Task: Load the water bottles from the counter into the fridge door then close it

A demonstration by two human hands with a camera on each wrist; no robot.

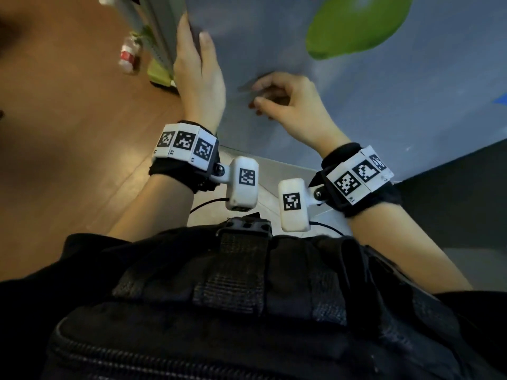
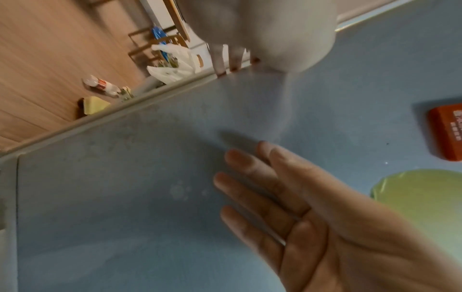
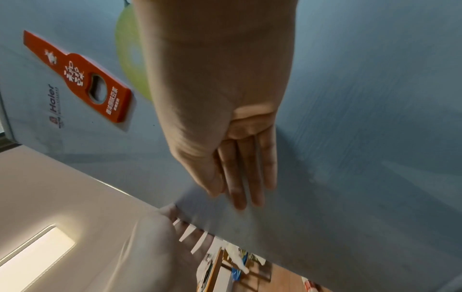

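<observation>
The blue-grey fridge door fills the view in front of me. My left hand grips its free edge, with the fingers curled round the edge and the thumb on the front face. The left wrist view shows those fingertips hooked over the door's edge. My right hand rests on the door's front a little to the right and holds nothing. In the right wrist view its fingers lie straight against the panel. A blurred clear bottle with a red label shows past the door's edge, over the wooden floor.
A green round sticker and an orange bottle-opener magnet sit on the door. Beyond the edge are wooden floor, a yellow-green item, wooden chairs and a white plastic bag. A black vest covers my chest.
</observation>
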